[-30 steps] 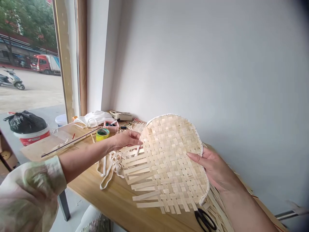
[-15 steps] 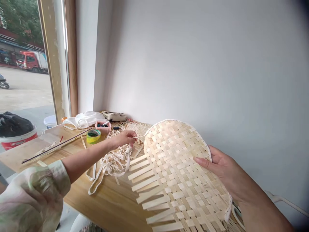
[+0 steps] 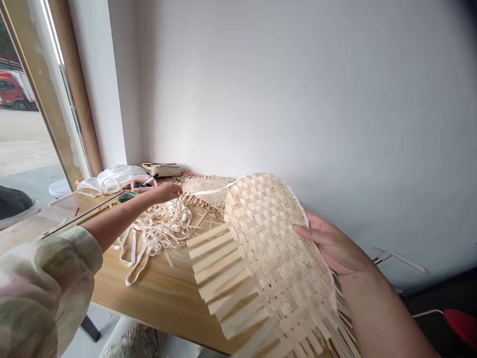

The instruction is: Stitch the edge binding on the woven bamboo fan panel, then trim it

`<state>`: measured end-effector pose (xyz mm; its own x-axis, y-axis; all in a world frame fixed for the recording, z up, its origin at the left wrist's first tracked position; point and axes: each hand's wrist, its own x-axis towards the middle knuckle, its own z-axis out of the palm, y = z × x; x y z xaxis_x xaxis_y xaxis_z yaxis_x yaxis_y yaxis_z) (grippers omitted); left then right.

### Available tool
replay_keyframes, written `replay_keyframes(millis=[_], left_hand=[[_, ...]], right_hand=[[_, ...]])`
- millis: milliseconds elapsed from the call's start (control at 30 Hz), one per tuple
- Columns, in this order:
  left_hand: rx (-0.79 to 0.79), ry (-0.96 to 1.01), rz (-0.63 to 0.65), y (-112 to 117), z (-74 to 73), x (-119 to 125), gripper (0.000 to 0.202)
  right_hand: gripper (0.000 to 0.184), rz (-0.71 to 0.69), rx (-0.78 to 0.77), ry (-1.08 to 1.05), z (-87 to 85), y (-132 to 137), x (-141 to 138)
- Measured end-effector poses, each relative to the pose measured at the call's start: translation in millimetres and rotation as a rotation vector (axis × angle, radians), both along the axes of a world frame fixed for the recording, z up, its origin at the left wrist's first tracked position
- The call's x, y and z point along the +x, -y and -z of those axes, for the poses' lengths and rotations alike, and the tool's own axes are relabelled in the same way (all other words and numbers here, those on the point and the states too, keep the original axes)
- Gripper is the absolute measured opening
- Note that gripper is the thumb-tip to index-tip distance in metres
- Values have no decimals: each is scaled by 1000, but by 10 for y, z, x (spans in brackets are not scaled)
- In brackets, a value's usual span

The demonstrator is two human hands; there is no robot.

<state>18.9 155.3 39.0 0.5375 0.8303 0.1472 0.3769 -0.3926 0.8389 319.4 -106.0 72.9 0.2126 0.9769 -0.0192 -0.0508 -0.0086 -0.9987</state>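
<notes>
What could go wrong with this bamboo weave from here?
The bamboo mat is gripped only by the right hand, so its loose strip ends may slip out of the weave. The white strip pulled by the left hand could drag on the rim or snag in the white loops on the table.

The lower end of the woven bamboo panel (image 3: 266,258) runs off the bottom edge of the view, and the thumb of the right hand (image 3: 330,243) is hidden behind the weave. The left hand (image 3: 166,192) is curled so that its fingertips cannot be seen. The contents of the pink box (image 3: 140,185) are too small to tell, the red truck (image 3: 13,89) and black bag (image 3: 11,201) are cut off at the left edge, and the red object (image 3: 462,323) at the lower right corner is cut off too, so what it is cannot be told.
</notes>
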Motion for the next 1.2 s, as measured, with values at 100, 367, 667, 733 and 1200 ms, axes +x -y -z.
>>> replay_keyframes(millis=[100,367,667,733,1200], left_hand=[[-86,3,24,2,125,20,23],[-350,343,-119,634,357,-190,4],[-895,996,-268,1887,825,-408,32],[-936,1076,-215,1979,880,-455,40],[-1039,824,-431,2298,1098,-620,33]], right_hand=[[47,90,44,-75,194,-65,-86],[23,303,68,-380,747,-298,-368],[22,413,134,-696,984,-573,-1129],[26,417,133,-757,1051,-598,-1295],[28,268,-33,-737,1318,-413,-1608]])
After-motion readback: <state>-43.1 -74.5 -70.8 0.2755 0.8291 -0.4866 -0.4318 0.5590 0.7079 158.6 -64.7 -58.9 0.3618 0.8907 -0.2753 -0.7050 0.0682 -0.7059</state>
